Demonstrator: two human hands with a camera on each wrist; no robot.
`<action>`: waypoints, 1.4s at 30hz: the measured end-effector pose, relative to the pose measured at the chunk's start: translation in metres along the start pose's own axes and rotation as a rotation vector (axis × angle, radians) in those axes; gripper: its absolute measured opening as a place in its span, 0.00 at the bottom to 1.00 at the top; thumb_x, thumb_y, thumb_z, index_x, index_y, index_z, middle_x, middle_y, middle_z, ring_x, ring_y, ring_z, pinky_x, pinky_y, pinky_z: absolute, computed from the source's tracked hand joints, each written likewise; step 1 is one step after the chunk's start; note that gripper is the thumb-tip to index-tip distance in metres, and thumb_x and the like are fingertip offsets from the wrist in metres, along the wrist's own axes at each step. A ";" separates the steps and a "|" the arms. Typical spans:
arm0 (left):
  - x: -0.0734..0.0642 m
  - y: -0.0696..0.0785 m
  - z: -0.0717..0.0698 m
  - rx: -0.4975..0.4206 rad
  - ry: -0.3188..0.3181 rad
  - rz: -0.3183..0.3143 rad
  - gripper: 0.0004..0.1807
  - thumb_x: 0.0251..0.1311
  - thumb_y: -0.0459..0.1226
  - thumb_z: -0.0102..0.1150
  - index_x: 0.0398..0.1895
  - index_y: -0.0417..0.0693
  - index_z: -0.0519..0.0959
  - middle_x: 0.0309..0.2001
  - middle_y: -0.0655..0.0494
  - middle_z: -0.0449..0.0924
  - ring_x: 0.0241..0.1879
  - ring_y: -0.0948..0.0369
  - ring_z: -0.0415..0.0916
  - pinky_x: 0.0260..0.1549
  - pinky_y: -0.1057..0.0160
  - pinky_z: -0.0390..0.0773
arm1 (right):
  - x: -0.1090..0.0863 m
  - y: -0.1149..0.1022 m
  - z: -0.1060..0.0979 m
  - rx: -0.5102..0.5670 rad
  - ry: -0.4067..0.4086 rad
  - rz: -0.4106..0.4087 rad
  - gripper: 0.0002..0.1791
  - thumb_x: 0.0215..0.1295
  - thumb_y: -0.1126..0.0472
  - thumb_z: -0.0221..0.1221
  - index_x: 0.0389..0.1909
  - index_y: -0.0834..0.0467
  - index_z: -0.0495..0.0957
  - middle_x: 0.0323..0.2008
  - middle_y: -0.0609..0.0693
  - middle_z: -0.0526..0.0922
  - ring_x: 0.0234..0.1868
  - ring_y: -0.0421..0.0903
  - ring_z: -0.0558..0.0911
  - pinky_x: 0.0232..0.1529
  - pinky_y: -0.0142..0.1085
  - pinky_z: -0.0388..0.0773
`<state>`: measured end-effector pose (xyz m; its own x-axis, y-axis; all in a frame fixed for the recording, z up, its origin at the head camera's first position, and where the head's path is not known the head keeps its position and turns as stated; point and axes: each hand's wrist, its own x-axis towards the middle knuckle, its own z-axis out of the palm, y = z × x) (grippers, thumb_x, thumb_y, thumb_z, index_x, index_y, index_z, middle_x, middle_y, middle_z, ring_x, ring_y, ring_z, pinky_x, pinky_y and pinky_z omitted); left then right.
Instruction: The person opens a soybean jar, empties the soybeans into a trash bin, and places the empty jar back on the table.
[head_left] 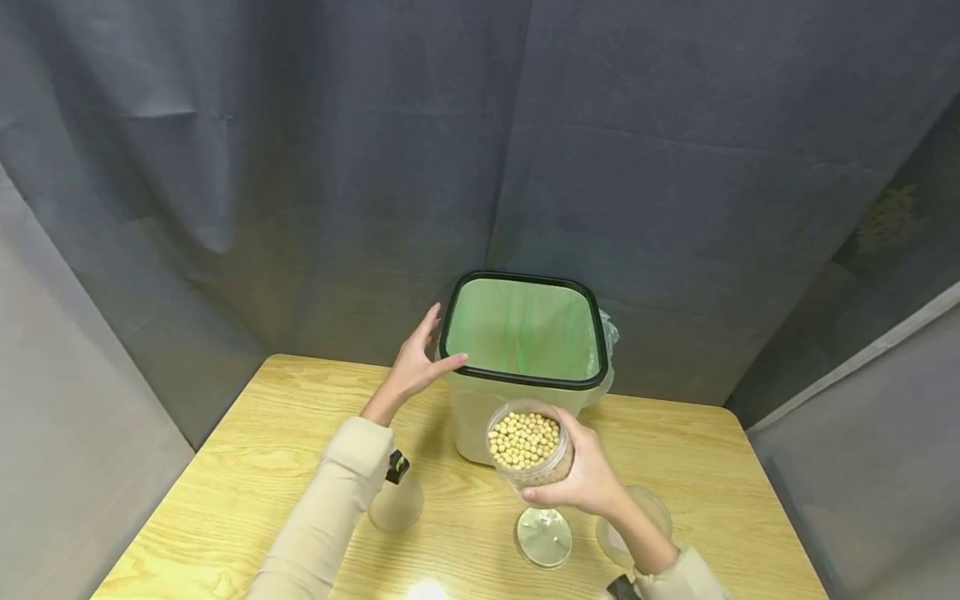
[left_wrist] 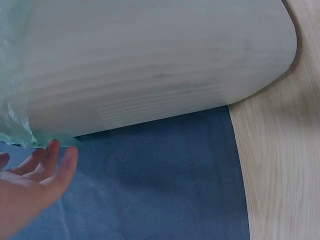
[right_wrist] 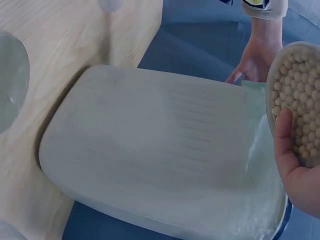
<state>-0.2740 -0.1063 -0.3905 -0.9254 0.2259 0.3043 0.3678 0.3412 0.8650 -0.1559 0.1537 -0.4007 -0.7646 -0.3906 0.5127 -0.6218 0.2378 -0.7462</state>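
Note:
My right hand grips a clear plastic jar filled with pale yellow soybeans. The jar is held up before the front wall of a whitish bin, its open mouth facing up toward the head camera. A black rim tops the bin, and a thin green bag lines it. At the bin's left side is my left hand, fingers spread and loosely bent, thumb reaching over the rim. In the left wrist view its fingertips are close to the bag's folded edge; contact is hard to tell.
On the wooden table, a shiny round lid lies in front of the bin. Clear round pieces lie farther right, a clear disc, and left, another disc. Dark grey curtain hangs right behind the bin.

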 end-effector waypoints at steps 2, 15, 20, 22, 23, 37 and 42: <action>0.001 0.000 0.001 0.031 -0.002 0.005 0.54 0.43 0.54 0.65 0.71 0.51 0.46 0.67 0.41 0.54 0.63 0.43 0.55 0.57 0.46 0.60 | 0.002 -0.002 -0.003 -0.008 -0.001 -0.004 0.49 0.24 0.61 0.75 0.57 0.62 0.66 0.46 0.57 0.77 0.46 0.46 0.76 0.48 0.38 0.73; 0.005 0.001 0.005 0.108 -0.043 -0.051 0.55 0.41 0.52 0.67 0.71 0.49 0.47 0.68 0.41 0.49 0.66 0.46 0.48 0.61 0.46 0.53 | 0.025 -0.020 -0.041 -0.025 -0.001 -0.027 0.51 0.24 0.66 0.74 0.59 0.63 0.64 0.51 0.60 0.74 0.50 0.41 0.73 0.52 0.28 0.67; 0.005 0.000 0.006 0.092 -0.046 -0.053 0.54 0.42 0.50 0.67 0.71 0.49 0.47 0.69 0.42 0.48 0.66 0.47 0.49 0.61 0.48 0.54 | 0.037 -0.027 -0.057 -0.085 0.018 -0.037 0.52 0.23 0.69 0.74 0.60 0.64 0.63 0.50 0.61 0.74 0.50 0.38 0.72 0.49 0.25 0.67; 0.005 0.000 0.006 0.088 -0.049 -0.053 0.55 0.42 0.51 0.67 0.71 0.50 0.47 0.69 0.43 0.47 0.66 0.46 0.49 0.61 0.47 0.54 | 0.042 -0.029 -0.063 -0.088 0.025 -0.046 0.53 0.23 0.70 0.74 0.60 0.64 0.63 0.51 0.61 0.74 0.50 0.36 0.72 0.50 0.24 0.66; 0.005 0.000 0.006 0.086 -0.049 -0.052 0.55 0.42 0.51 0.67 0.71 0.50 0.47 0.69 0.43 0.47 0.66 0.46 0.49 0.61 0.48 0.55 | 0.045 -0.030 -0.065 -0.085 0.028 -0.049 0.53 0.23 0.70 0.73 0.60 0.64 0.62 0.52 0.61 0.73 0.50 0.36 0.71 0.50 0.24 0.65; 0.007 -0.002 0.007 0.073 -0.030 -0.063 0.53 0.43 0.46 0.68 0.71 0.51 0.48 0.69 0.45 0.49 0.66 0.48 0.49 0.61 0.50 0.54 | 0.085 -0.033 -0.102 -0.231 0.002 0.078 0.50 0.32 0.66 0.74 0.62 0.58 0.62 0.55 0.56 0.71 0.50 0.47 0.70 0.48 0.34 0.67; 0.007 -0.002 0.007 0.057 -0.031 -0.068 0.54 0.43 0.47 0.69 0.71 0.51 0.48 0.69 0.47 0.47 0.67 0.50 0.45 0.62 0.49 0.52 | 0.100 -0.026 -0.116 -0.334 -0.032 0.129 0.49 0.34 0.61 0.74 0.62 0.57 0.62 0.50 0.58 0.73 0.46 0.51 0.73 0.43 0.46 0.69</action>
<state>-0.2808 -0.0986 -0.3927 -0.9455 0.2282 0.2322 0.3094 0.4077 0.8591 -0.2362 0.2117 -0.2806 -0.8379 -0.3649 0.4059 -0.5457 0.5628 -0.6208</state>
